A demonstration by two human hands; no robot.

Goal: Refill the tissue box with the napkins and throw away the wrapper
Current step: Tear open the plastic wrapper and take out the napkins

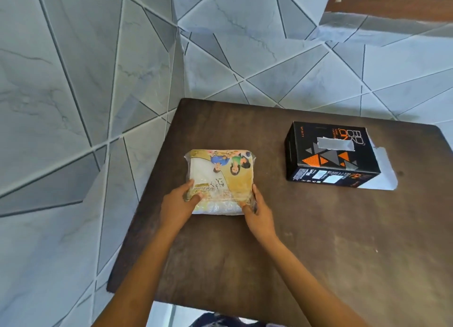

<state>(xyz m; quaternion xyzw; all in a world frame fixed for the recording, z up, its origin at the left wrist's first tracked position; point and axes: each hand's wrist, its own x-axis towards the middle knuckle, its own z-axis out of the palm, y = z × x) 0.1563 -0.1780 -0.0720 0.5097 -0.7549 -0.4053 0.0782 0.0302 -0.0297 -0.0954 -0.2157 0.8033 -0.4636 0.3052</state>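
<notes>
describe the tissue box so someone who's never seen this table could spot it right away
Start at the dark brown table; the tissue box stands on its far right part, apart from the napkin pack in both hands. It is black with orange and grey triangles and a taped slot on top.

Glossy crinkled plastic wrapper [220, 179] — matt dark wood table [318, 240], cardboard box [331, 155].

A single head-worn, wide-angle camera looks steeply forward and down from close above the near edge of a table [282, 240]. The tabletop fills the lower right, tiled floor [73, 106] the left and far side, with both forearms entering from the near edge.
</notes>
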